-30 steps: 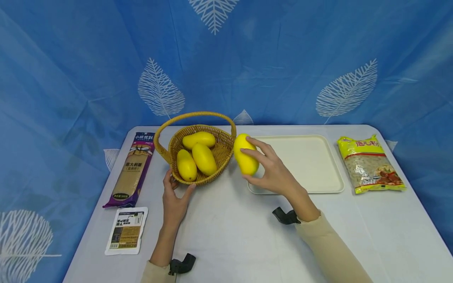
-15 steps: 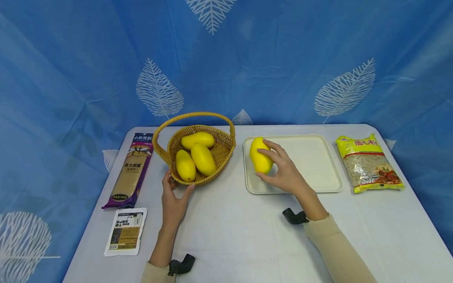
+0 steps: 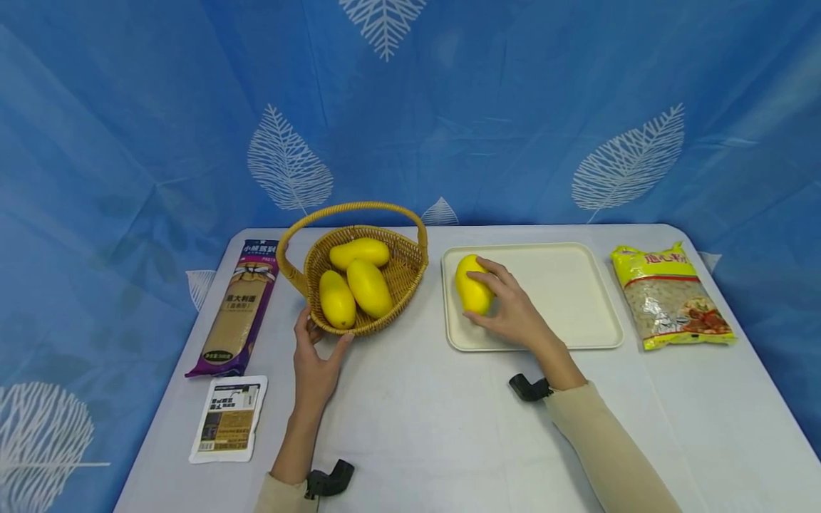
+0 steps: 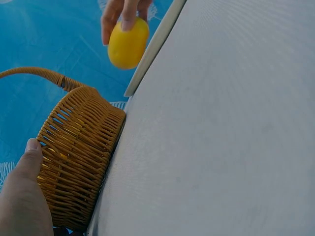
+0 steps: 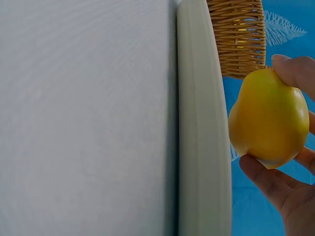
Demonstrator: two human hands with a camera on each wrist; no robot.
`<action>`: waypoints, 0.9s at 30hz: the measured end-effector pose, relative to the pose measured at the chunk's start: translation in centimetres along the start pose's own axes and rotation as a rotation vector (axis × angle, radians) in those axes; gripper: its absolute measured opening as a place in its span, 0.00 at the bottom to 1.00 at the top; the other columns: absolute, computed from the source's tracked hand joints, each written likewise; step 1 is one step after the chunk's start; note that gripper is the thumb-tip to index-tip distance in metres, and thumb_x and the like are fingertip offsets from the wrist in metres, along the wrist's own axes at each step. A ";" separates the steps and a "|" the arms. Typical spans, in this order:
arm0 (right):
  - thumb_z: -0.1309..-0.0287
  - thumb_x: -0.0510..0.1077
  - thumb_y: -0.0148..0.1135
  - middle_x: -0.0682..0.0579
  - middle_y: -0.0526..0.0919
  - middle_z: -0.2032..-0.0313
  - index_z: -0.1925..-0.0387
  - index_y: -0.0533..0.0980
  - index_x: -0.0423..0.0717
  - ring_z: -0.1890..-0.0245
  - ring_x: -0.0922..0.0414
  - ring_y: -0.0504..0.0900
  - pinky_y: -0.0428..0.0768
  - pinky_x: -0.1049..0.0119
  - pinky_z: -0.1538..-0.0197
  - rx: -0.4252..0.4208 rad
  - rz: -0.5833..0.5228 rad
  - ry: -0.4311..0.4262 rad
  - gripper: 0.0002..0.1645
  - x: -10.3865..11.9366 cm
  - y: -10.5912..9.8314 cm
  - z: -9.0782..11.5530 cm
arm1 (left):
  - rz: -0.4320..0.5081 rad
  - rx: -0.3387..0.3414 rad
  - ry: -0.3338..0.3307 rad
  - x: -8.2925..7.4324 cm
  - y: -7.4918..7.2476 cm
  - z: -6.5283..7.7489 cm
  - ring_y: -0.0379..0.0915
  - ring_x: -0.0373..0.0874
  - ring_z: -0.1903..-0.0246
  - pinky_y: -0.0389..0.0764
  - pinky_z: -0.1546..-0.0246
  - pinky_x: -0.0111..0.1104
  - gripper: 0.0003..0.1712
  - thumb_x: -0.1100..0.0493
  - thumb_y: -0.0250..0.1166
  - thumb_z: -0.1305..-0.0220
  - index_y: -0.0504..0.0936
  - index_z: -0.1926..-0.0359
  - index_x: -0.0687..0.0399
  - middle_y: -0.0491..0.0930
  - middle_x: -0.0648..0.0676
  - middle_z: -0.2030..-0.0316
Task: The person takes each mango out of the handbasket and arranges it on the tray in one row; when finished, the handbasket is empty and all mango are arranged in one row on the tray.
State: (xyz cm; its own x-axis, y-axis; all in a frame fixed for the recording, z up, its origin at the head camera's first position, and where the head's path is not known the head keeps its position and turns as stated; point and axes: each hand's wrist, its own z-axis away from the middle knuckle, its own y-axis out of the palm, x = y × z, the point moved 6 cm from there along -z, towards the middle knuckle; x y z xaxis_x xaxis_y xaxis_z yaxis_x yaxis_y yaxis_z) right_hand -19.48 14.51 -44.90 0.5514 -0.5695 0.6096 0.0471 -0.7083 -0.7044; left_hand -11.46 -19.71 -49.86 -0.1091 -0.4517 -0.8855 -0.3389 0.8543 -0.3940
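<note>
1. Since the earliest frame, the right hand [image 3: 515, 313] has carried a smooth, yellow, mango-shaped fruit [image 3: 473, 285] away from the basket's side to over the near-hand end of a cream, shallow, rectangular tray [image 3: 558, 271]; the left hand [image 3: 314, 374] has stayed put.
2. The right hand grasps that fruit, thumb and fingers on opposite sides, probably because its rounded skin could roll or slip. Whether it touches the tray, I cannot tell.
3. The left hand grips the near rim of a brown, woven wicker basket [image 3: 405, 274], thumb against the outer wall, presumably to steady it; some fingers are hidden.
4. Three matching yellow fruits [image 3: 370, 288] lie inside, just beyond the left hand, kept together by the basket's sloping wall.
5. On the white-covered counter [image 3: 417, 434], a long purple pasta packet [image 3: 240, 306] and a flat white pouch [image 3: 227, 420] lie left of the left hand; a plump yellow-and-clear bag [image 3: 670, 299] lies right of the right hand. All seem set outside both hands' working space.
</note>
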 end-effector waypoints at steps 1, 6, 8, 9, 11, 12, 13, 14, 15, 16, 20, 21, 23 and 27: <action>0.56 0.42 0.79 0.41 0.62 0.31 0.38 0.72 0.44 0.32 0.43 0.64 0.68 0.45 0.34 0.004 -0.005 0.004 0.41 -0.1 0.1 -0.1 | -0.001 0.001 0.001 0.0 0.0 0.0 0.70 0.54 0.45 0.65 0.38 0.47 0.50 0.55 0.70 0.39 0.50 0.24 0.42 0.68 0.61 0.37; 0.54 0.43 0.78 0.44 0.61 0.29 0.38 0.71 0.45 0.31 0.45 0.64 0.67 0.47 0.32 0.026 -0.017 0.030 0.41 -0.5 0.6 -0.3 | -0.006 0.002 0.008 0.0 0.1 0.0 0.70 0.54 0.45 0.66 0.39 0.46 0.50 0.55 0.71 0.40 0.50 0.24 0.43 0.68 0.62 0.37; 0.54 0.44 0.78 0.45 0.61 0.29 0.37 0.71 0.45 0.30 0.45 0.63 0.66 0.47 0.32 0.032 -0.018 0.041 0.41 -0.6 0.8 -0.4 | -0.005 0.002 0.013 -0.1 0.1 0.0 0.70 0.54 0.45 0.66 0.39 0.46 0.51 0.56 0.71 0.40 0.50 0.24 0.43 0.68 0.62 0.36; 0.54 0.44 0.78 0.45 0.61 0.29 0.37 0.71 0.45 0.30 0.45 0.63 0.67 0.48 0.32 0.033 -0.019 0.044 0.41 -0.7 0.8 -0.4 | -0.007 0.002 0.015 -0.1 0.1 0.0 0.70 0.54 0.45 0.66 0.39 0.46 0.51 0.55 0.71 0.41 0.50 0.24 0.44 0.68 0.62 0.36; 0.54 0.44 0.78 0.45 0.61 0.29 0.38 0.71 0.45 0.30 0.45 0.64 0.67 0.47 0.32 0.035 -0.020 0.050 0.41 -0.8 0.9 -0.5 | -0.010 0.002 0.018 -0.2 0.1 0.0 0.70 0.54 0.45 0.66 0.40 0.46 0.51 0.55 0.72 0.41 0.50 0.24 0.44 0.68 0.62 0.36; 0.54 0.44 0.78 0.45 0.62 0.29 0.38 0.71 0.45 0.30 0.45 0.64 0.67 0.47 0.32 0.037 -0.021 0.052 0.41 -0.8 1.0 -0.5 | -0.011 0.002 0.018 -0.2 0.1 0.0 0.70 0.54 0.45 0.66 0.40 0.47 0.51 0.55 0.72 0.41 0.50 0.24 0.44 0.68 0.62 0.36; 0.54 0.45 0.78 0.45 0.61 0.29 0.38 0.71 0.45 0.30 0.45 0.64 0.67 0.47 0.32 0.039 -0.022 0.054 0.41 -0.8 1.0 -0.5 | -0.011 0.002 0.016 -0.2 0.0 0.0 0.70 0.54 0.45 0.66 0.39 0.47 0.51 0.55 0.72 0.41 0.50 0.24 0.44 0.67 0.63 0.36; 0.54 0.45 0.78 0.44 0.61 0.29 0.38 0.71 0.45 0.30 0.45 0.64 0.67 0.46 0.32 0.043 -0.025 0.055 0.41 -0.8 1.1 -0.6 | -0.011 0.002 0.015 -0.2 0.0 0.0 0.70 0.54 0.45 0.66 0.39 0.47 0.51 0.55 0.72 0.41 0.50 0.24 0.44 0.67 0.63 0.36; 0.54 0.45 0.78 0.44 0.61 0.29 0.38 0.71 0.44 0.30 0.44 0.64 0.67 0.46 0.32 0.047 -0.024 0.057 0.41 -0.8 1.2 -0.6 | -0.012 0.003 0.014 -0.2 0.0 0.0 0.70 0.54 0.45 0.66 0.39 0.47 0.51 0.55 0.71 0.41 0.50 0.24 0.44 0.67 0.62 0.36; 0.54 0.45 0.78 0.44 0.61 0.29 0.38 0.71 0.44 0.30 0.44 0.63 0.66 0.46 0.32 0.052 -0.024 0.062 0.41 -0.8 1.2 -0.7 | -0.011 0.003 0.012 -0.1 0.0 0.0 0.70 0.55 0.45 0.66 0.39 0.47 0.51 0.55 0.71 0.41 0.50 0.24 0.44 0.67 0.62 0.36; 0.53 0.46 0.78 0.43 0.60 0.29 0.37 0.70 0.44 0.30 0.43 0.63 0.66 0.45 0.32 0.074 -0.032 0.092 0.42 -1.0 1.4 -0.7 | -0.007 0.005 0.011 -0.1 0.0 0.0 0.70 0.55 0.44 0.66 0.39 0.47 0.50 0.56 0.71 0.40 0.50 0.24 0.44 0.67 0.62 0.36; 0.53 0.47 0.78 0.43 0.59 0.29 0.37 0.70 0.44 0.30 0.42 0.63 0.65 0.45 0.32 0.079 -0.031 0.104 0.42 -1.1 1.5 -0.7 | -0.005 0.006 0.012 -0.1 0.0 0.0 0.70 0.54 0.44 0.66 0.39 0.46 0.50 0.56 0.71 0.40 0.50 0.24 0.44 0.67 0.62 0.36; 0.53 0.47 0.78 0.42 0.58 0.28 0.36 0.68 0.45 0.30 0.42 0.62 0.65 0.44 0.31 0.088 -0.034 0.123 0.43 -1.2 1.5 -0.6 | 0.000 0.007 0.014 -0.1 0.0 -0.1 0.70 0.54 0.44 0.66 0.39 0.46 0.50 0.56 0.71 0.40 0.50 0.24 0.44 0.67 0.62 0.36; 0.53 0.49 0.78 0.43 0.56 0.27 0.34 0.66 0.47 0.29 0.42 0.61 0.65 0.43 0.32 0.100 -0.016 0.139 0.46 -1.5 1.6 -0.5 | 0.009 0.007 0.016 -0.1 0.0 0.0 0.70 0.54 0.43 0.66 0.39 0.45 0.50 0.56 0.71 0.40 0.50 0.24 0.43 0.67 0.62 0.36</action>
State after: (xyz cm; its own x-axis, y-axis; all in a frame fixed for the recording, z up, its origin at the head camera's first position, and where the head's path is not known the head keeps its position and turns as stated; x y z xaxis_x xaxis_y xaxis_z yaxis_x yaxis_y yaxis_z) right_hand -20.65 14.06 -46.74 0.4296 -0.6158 0.6605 0.1413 -0.6766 -0.7226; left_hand -11.50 -19.67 -49.77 -0.1270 -0.4481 -0.8849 -0.3310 0.8602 -0.3880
